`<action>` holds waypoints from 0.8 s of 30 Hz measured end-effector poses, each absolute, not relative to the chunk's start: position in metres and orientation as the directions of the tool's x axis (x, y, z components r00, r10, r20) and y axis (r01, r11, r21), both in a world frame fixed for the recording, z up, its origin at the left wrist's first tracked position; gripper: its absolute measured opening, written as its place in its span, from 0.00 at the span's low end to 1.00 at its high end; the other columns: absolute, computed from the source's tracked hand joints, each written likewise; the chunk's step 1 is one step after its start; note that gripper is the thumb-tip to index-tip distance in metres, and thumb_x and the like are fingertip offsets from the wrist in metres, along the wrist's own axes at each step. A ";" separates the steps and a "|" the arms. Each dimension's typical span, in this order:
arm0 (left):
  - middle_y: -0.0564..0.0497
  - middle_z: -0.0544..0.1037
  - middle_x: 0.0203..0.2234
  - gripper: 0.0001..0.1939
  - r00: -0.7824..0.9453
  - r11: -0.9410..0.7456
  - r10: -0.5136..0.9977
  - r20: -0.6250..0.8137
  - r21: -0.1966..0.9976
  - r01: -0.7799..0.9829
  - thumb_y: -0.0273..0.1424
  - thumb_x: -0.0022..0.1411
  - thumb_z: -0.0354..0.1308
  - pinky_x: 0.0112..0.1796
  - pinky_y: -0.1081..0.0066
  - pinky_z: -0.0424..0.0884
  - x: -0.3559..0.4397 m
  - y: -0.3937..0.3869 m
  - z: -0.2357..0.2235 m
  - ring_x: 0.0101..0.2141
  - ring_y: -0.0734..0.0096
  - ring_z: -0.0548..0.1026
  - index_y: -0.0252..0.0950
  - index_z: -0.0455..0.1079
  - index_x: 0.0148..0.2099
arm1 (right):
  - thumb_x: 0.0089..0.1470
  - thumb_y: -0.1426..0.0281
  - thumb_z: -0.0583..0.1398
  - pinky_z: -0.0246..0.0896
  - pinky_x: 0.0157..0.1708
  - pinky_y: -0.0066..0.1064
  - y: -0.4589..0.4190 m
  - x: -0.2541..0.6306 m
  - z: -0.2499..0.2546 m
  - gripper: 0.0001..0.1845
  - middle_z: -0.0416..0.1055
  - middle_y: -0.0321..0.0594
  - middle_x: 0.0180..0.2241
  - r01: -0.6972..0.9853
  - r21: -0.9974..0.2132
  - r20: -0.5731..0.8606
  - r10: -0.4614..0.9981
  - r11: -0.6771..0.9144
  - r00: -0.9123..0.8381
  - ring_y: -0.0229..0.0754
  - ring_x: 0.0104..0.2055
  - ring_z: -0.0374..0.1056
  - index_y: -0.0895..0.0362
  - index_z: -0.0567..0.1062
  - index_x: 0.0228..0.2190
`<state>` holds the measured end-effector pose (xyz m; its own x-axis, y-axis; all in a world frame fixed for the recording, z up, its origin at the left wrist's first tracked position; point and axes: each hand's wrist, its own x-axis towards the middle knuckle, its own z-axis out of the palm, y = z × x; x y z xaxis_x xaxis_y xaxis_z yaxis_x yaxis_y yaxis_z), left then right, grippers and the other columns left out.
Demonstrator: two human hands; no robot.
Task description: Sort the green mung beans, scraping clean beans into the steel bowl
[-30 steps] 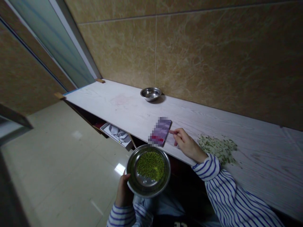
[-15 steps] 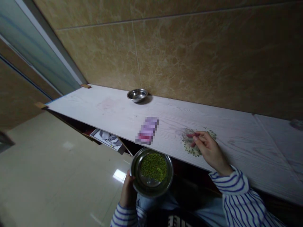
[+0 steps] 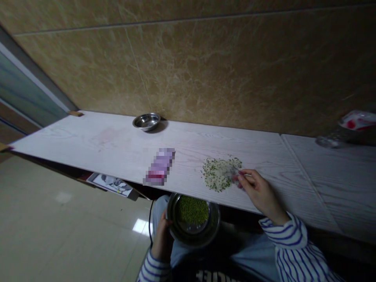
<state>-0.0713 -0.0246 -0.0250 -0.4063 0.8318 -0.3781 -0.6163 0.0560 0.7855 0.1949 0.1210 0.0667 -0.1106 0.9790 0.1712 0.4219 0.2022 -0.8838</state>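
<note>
My left hand (image 3: 161, 239) grips the rim of a steel bowl (image 3: 213, 227) that holds small green beans (image 3: 192, 210); the bowl hangs below the front edge of the white wooden counter (image 3: 88, 143), over my lap. My right hand (image 3: 258, 190) rests on the counter with its fingers curled and fingertips at the right edge of a loose pile of green beans (image 3: 219, 173) mixed with pale grains. Whether the fingers pinch anything I cannot make out.
A phone (image 3: 159, 166) lies on the counter left of the pile. An empty steel bowl (image 3: 146, 121) stands by the tiled wall. A red-and-white plastic bag (image 3: 357, 119) sits at the far right. An open drawer (image 3: 110, 184) juts out below the counter.
My right hand left the phone's edge and went right to the bean pile. The view swung right, and the held bowl sank lower beneath the counter edge.
</note>
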 end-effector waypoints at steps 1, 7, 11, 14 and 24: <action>0.43 0.84 0.45 0.25 -0.405 0.067 0.829 -0.386 0.788 -0.612 0.39 0.43 0.68 0.55 0.49 0.69 -0.069 -0.024 -0.025 0.56 0.38 0.73 0.39 0.81 0.47 | 0.59 0.55 0.59 0.74 0.33 0.38 0.118 0.195 0.064 0.15 0.83 0.45 0.31 0.442 -0.872 0.173 0.977 0.211 -0.125 0.47 0.30 0.78 0.52 0.72 0.39; 0.44 0.83 0.48 0.24 -0.400 0.096 0.809 -0.431 0.768 -0.633 0.40 0.46 0.67 0.54 0.53 0.69 -0.065 -0.023 -0.031 0.59 0.40 0.70 0.42 0.81 0.48 | 0.61 0.63 0.57 0.75 0.33 0.35 0.099 0.179 0.066 0.09 0.83 0.44 0.35 0.495 -0.807 0.224 0.943 0.321 -0.246 0.48 0.35 0.80 0.51 0.73 0.41; 0.45 0.82 0.50 0.24 -0.379 0.122 0.807 -0.454 0.755 -0.644 0.37 0.47 0.66 0.58 0.53 0.65 -0.066 -0.019 -0.029 0.61 0.42 0.67 0.42 0.81 0.49 | 0.63 0.67 0.57 0.73 0.36 0.35 0.090 0.159 0.076 0.07 0.83 0.41 0.34 0.572 -0.667 0.302 0.875 0.477 -0.378 0.47 0.37 0.80 0.50 0.75 0.40; 0.48 0.83 0.48 0.21 -0.437 0.101 0.789 -0.432 0.793 -0.601 0.34 0.50 0.63 0.56 0.55 0.67 -0.063 -0.017 -0.023 0.58 0.45 0.71 0.43 0.82 0.48 | 0.63 0.70 0.57 0.71 0.37 0.37 0.089 0.150 0.079 0.07 0.83 0.40 0.33 0.611 -0.556 0.343 0.825 0.564 -0.450 0.46 0.35 0.79 0.51 0.75 0.39; 0.48 0.84 0.45 0.21 -0.417 0.130 0.799 -0.434 0.801 -0.585 0.36 0.47 0.64 0.53 0.57 0.69 -0.054 -0.011 -0.016 0.56 0.43 0.73 0.43 0.82 0.45 | 0.65 0.68 0.54 0.70 0.38 0.37 0.117 0.165 0.070 0.10 0.82 0.44 0.34 0.733 -0.428 0.424 0.834 0.529 -0.354 0.47 0.35 0.78 0.53 0.76 0.40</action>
